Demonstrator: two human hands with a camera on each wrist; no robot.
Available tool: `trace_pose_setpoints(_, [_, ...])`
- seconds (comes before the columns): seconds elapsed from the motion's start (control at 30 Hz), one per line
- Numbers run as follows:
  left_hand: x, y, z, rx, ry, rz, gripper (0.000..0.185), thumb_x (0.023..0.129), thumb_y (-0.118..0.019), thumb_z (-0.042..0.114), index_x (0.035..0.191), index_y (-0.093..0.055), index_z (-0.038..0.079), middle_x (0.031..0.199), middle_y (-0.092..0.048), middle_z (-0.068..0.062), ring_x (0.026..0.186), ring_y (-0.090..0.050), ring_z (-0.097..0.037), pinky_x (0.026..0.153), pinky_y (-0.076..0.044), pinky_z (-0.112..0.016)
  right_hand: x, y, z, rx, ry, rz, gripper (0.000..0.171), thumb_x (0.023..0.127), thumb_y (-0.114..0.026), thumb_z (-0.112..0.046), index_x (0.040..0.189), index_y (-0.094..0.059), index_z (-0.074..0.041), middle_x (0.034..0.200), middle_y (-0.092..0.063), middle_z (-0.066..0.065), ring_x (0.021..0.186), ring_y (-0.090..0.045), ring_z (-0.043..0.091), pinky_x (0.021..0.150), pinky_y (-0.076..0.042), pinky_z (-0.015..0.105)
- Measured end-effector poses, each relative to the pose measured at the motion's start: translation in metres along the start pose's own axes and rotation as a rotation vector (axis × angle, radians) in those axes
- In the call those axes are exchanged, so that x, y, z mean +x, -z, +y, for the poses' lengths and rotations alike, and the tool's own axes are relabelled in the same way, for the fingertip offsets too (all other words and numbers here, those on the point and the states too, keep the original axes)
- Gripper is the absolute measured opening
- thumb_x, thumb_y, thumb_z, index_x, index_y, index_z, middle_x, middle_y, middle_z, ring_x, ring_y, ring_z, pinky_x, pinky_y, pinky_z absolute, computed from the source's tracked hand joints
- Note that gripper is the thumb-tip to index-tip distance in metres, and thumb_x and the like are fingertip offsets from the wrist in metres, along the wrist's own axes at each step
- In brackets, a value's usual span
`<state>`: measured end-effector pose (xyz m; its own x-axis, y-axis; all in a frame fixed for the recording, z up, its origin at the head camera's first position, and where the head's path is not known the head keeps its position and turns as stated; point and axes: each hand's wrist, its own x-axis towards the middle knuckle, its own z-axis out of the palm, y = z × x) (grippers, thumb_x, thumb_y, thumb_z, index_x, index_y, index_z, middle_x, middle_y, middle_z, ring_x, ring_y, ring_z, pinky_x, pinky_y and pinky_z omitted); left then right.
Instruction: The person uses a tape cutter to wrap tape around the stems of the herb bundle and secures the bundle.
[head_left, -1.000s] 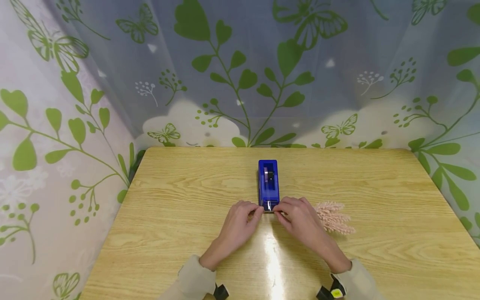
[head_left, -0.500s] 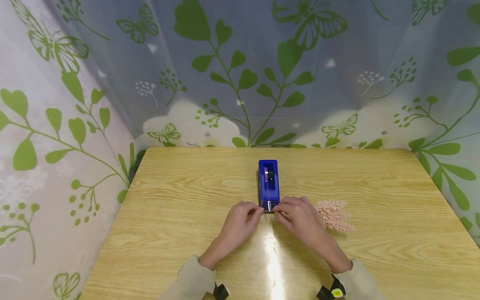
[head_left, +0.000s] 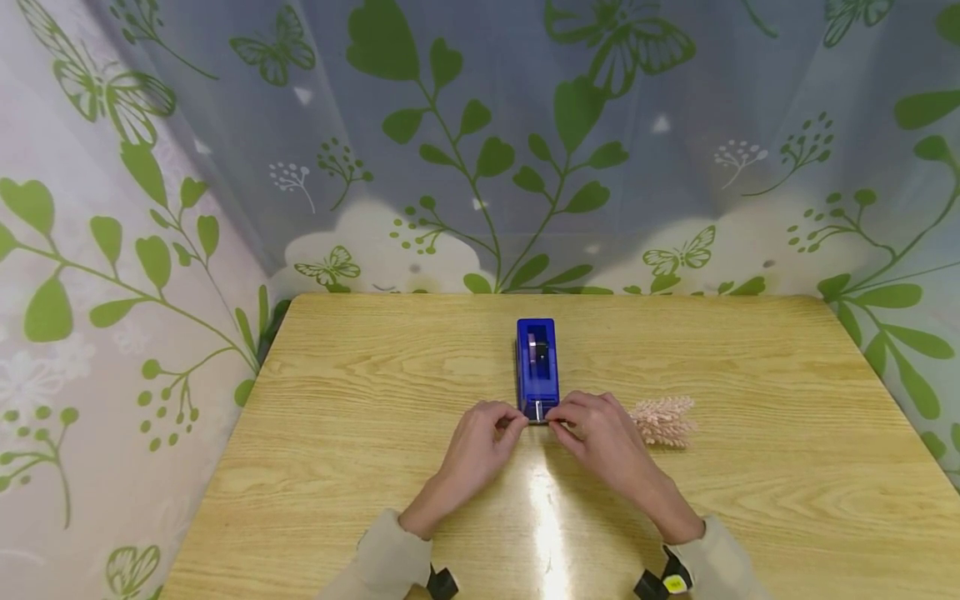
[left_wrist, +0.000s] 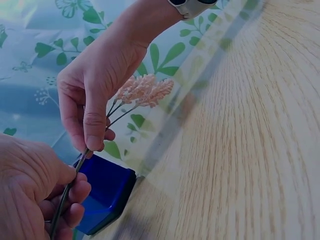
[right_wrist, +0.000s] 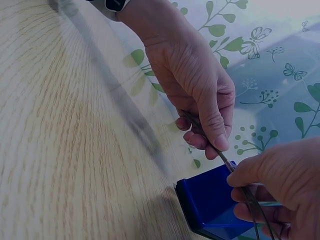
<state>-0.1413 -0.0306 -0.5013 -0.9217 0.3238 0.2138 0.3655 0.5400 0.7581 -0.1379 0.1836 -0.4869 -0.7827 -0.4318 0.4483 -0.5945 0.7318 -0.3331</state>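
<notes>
Head view: both sleeves (head_left: 393,552) are cut off by the lower edge. The left hand (head_left: 478,440) and right hand (head_left: 603,433) reach inward, backs up, fingertips nearly meeting at the near end of a blue tape dispenser (head_left: 538,387) on the desk (head_left: 360,375). Pink flowers (head_left: 666,421) show beside the right hand, partly covered by it; what the fingers hold is hard to make out here.

Left wrist view: the left hand, cropped at the left edge, pinches dark stems (left_wrist: 63,198); the right hand pinches them nearer the flowers. The dispenser is partly hidden.

Right wrist view: same two-handed pinch, thumbs uppermost; stems leave the lower edge, flowers out of frame. Whether tape surrounds the stems cannot be determined.
</notes>
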Motion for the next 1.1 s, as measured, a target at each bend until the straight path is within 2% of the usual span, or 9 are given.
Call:
trace_pose_setpoints(0.2, [-0.0002, -0.0006, 0.0017, 0.017, -0.018, 0.022, 0.009, 0.100, -0.071, 0.013, 0.096, -0.077, 0.008, 0.089, -0.075, -0.002, 0.083, -0.065, -0.015, 0.077, -0.055, -0.028, -0.0001, 0.0013, -0.0012, 0.025, -0.045, -0.037, 0.002, 0.092, -0.079, -0.012, 0.093, -0.080, -0.013, 0.083, -0.072, -0.006, 0.069, -0.060, 0.009, 0.069, -0.045, 0.031])
trace_pose_setpoints(0.4, [-0.0011, -0.0007, 0.0029, 0.038, -0.026, 0.042, 0.008, 0.099, -0.073, 0.015, 0.097, -0.077, 0.008, 0.090, -0.076, -0.002, 0.083, -0.066, -0.015, 0.083, -0.054, -0.034, 0.0000, 0.0007, -0.0034, -0.013, -0.080, -0.113, 0.015, 0.101, -0.067, -0.012, 0.089, -0.077, -0.013, 0.075, -0.064, -0.009, 0.068, -0.056, 0.009, 0.071, -0.049, 0.036])
trace_pose_setpoints(0.6, [-0.0006, -0.0006, 0.0036, 0.048, -0.046, 0.055, 0.007, 0.098, -0.074, 0.014, 0.097, -0.077, 0.008, 0.090, -0.076, -0.002, 0.084, -0.066, -0.015, 0.086, -0.053, -0.037, -0.0012, -0.0008, -0.0027, -0.019, -0.090, -0.116, 0.013, 0.101, -0.068, -0.011, 0.091, -0.076, -0.011, 0.082, -0.070, -0.004, 0.075, -0.063, 0.015, 0.074, -0.050, 0.039])
trace_pose_setpoints(1.1, [-0.0012, -0.0006, 0.0021, 0.049, -0.057, 0.072, 0.005, 0.097, -0.075, 0.013, 0.097, -0.078, 0.009, 0.090, -0.076, -0.001, 0.085, -0.066, -0.015, 0.089, -0.052, -0.039, -0.0017, -0.0001, -0.0020, -0.051, -0.049, -0.076, 0.004, 0.097, -0.074, -0.012, 0.094, -0.077, -0.012, 0.085, -0.072, -0.003, 0.076, -0.064, 0.017, 0.076, -0.052, 0.043])
